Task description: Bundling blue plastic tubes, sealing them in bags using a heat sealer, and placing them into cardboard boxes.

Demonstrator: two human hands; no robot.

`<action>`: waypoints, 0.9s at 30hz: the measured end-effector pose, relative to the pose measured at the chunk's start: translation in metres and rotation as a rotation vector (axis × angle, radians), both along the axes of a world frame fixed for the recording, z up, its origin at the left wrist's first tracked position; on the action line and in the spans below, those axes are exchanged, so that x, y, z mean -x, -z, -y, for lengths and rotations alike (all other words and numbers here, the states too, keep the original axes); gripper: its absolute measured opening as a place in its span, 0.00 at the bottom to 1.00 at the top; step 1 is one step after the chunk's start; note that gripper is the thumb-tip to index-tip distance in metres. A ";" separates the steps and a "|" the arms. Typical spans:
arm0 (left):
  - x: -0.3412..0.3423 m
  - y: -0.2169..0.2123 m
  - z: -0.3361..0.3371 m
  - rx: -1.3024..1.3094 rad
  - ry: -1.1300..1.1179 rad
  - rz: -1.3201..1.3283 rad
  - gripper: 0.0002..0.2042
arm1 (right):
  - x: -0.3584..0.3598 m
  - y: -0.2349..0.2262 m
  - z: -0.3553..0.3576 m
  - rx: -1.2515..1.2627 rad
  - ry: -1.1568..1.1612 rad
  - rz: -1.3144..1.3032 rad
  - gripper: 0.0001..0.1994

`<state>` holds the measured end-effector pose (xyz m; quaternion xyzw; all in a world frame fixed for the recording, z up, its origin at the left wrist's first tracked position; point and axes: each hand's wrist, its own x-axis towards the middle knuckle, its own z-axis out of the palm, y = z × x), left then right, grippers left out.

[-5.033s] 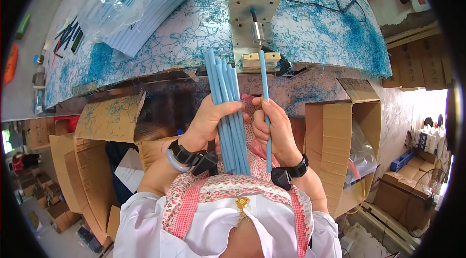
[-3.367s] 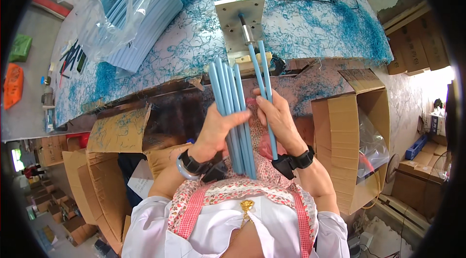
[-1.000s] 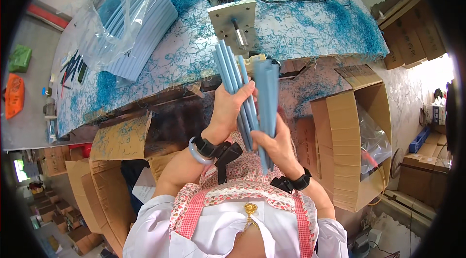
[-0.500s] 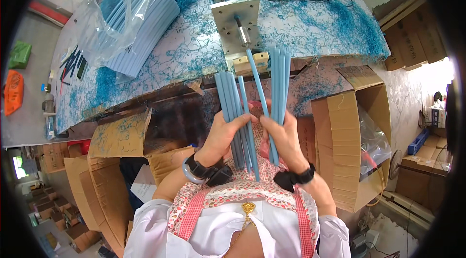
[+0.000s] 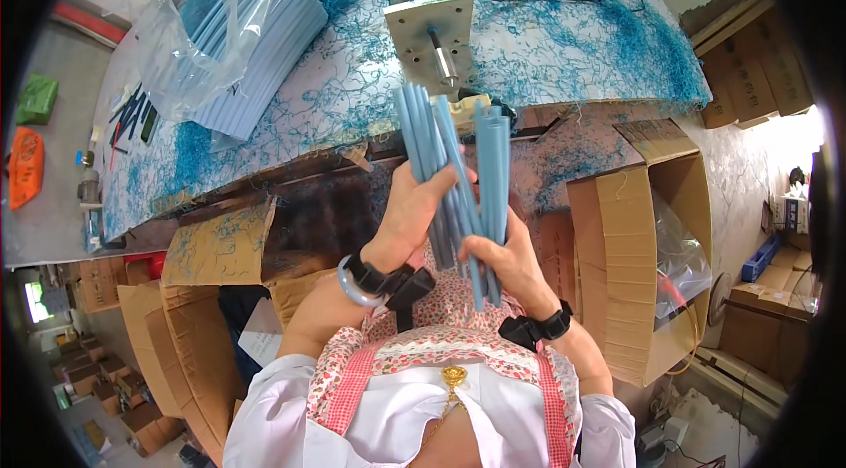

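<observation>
My left hand point(image 5: 410, 208) is closed around a bundle of light blue plastic tubes point(image 5: 419, 142), their upper ends fanned slightly. A second bundle of the same tubes point(image 5: 493, 159) stands nearly upright in my right hand point(image 5: 509, 263), its fingers wrapped round the lower part. One tube point(image 5: 460, 164) slants between the bundles, past my left thumb and down toward my right fingers; which hand bears it I cannot tell. Just beyond the tube tops, a metal spindle point(image 5: 444, 63) sticks out of a motor's steel plate point(image 5: 427, 27), above a cream-coloured block point(image 5: 467, 105).
A plastic bag point(image 5: 203, 45) with many blue tubes lies at the table's left. Blue curly shavings point(image 5: 652, 54) cover the white tabletop point(image 5: 352, 71). Open cardboard boxes stand left point(image 5: 181, 340) and right point(image 5: 626, 265) of my lap. A dark cable crosses the table behind the motor.
The slanted tube's tip has come away from the spindle. My left hand and its bundle have moved up toward the block, while the right bundle has come down and toward the left one.
</observation>
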<state>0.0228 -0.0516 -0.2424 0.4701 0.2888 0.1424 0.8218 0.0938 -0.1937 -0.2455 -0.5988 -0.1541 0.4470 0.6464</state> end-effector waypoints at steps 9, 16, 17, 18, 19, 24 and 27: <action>0.000 0.009 0.012 -0.043 -0.049 0.019 0.11 | -0.022 0.000 -0.010 0.028 0.006 -0.025 0.19; -0.008 0.008 -0.003 -0.097 -0.046 -0.047 0.12 | -0.006 -0.002 -0.002 -0.001 -0.062 -0.003 0.20; -0.011 0.010 -0.002 -0.074 -0.052 -0.059 0.13 | 0.001 -0.003 0.001 -0.041 -0.041 0.004 0.20; -0.013 0.012 0.000 -0.050 -0.058 -0.071 0.14 | 0.004 -0.005 0.005 -0.039 -0.041 0.004 0.20; -0.014 0.011 0.004 -0.049 -0.053 -0.071 0.14 | 0.005 -0.008 0.011 -0.030 -0.031 -0.027 0.20; -0.018 0.009 0.013 0.093 -0.041 0.040 0.16 | -0.004 -0.006 0.008 0.014 0.009 -0.111 0.22; -0.029 0.014 0.003 0.127 -0.040 0.050 0.16 | -0.011 0.000 0.001 0.016 0.021 -0.100 0.22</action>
